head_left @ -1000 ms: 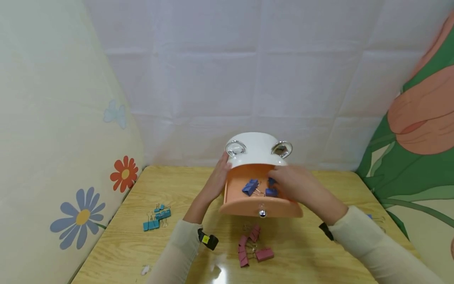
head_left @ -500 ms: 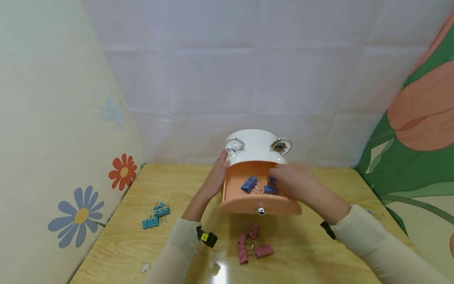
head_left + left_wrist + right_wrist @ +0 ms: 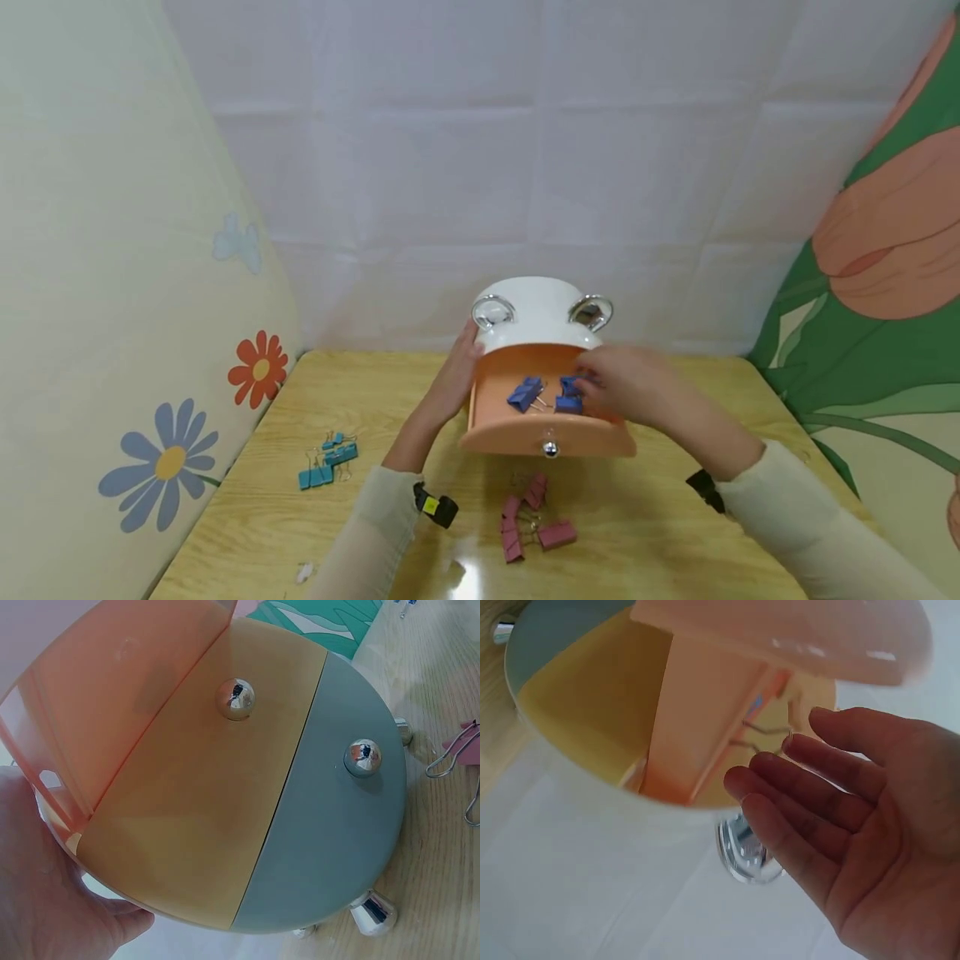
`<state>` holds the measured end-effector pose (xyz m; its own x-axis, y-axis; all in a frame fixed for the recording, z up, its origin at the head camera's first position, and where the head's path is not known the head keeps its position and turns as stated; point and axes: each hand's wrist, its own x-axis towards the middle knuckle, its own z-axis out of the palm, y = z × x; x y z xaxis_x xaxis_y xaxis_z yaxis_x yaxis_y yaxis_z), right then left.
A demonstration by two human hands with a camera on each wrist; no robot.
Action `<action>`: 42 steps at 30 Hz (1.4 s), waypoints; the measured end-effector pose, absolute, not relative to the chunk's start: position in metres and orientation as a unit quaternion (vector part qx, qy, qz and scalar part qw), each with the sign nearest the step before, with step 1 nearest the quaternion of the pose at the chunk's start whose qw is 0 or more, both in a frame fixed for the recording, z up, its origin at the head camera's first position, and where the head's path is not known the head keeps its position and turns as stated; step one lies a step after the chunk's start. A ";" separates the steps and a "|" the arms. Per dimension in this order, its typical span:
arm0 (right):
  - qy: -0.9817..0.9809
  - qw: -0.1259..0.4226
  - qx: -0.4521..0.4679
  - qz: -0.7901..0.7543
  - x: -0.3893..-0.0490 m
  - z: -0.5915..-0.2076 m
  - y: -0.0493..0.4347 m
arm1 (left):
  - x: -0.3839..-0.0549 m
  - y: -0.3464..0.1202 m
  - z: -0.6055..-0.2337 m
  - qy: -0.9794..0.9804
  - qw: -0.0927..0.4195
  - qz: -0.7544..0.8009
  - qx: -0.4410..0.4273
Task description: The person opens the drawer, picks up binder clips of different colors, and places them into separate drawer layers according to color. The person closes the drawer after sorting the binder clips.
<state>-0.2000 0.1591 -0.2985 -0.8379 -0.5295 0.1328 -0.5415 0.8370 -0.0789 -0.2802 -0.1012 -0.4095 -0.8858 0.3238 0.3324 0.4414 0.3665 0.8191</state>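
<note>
A small round organizer with a white top (image 3: 536, 312) stands on the table, its peach drawer (image 3: 510, 437) pulled out. Blue binder clips (image 3: 527, 393) lie in that drawer. My left hand (image 3: 456, 379) lies against the organizer's left side; the left wrist view shows this hand (image 3: 56, 877) at the edge, below the yellow drawer front (image 3: 202, 780) and the grey-green one (image 3: 330, 817). Over the drawer's right side is my right hand (image 3: 626, 383), by the clips. In the right wrist view its fingers (image 3: 802, 802) are loosely bent, thumb apart, beside a clip's wire handles (image 3: 761, 729).
Several pink binder clips (image 3: 557, 535) lie on the table in front of the organizer. Teal binder clips (image 3: 317, 477) are at the left, with a small white piece (image 3: 304, 572) nearer the front. Two metal rings (image 3: 591, 312) stick up from the organizer's top.
My right hand has drawn back slightly to the right, showing more of the blue clip beside it. The left hand keeps its place on the organizer. The head view has shifted a little.
</note>
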 end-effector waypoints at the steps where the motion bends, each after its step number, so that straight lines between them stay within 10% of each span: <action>1: -0.958 0.059 0.273 0.065 -0.199 -0.297 0.162 | -0.280 -0.101 -0.410 -0.825 0.058 -0.512 -0.232; 16: -0.978 0.037 0.182 0.091 -0.194 -0.286 0.244 | -0.277 -0.106 -0.406 -0.827 0.046 -0.514 -0.222; 42: -0.985 -0.085 0.097 0.111 -0.202 -0.377 0.372 | -0.278 -0.109 -0.406 -0.820 0.057 -0.520 -0.233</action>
<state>-0.2021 0.3719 -0.3768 -0.9668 -0.2100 -0.1453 -0.1724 0.9566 -0.2349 -0.2780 -0.1088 -0.4063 -0.8849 0.3222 0.3363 0.4415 0.3503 0.8260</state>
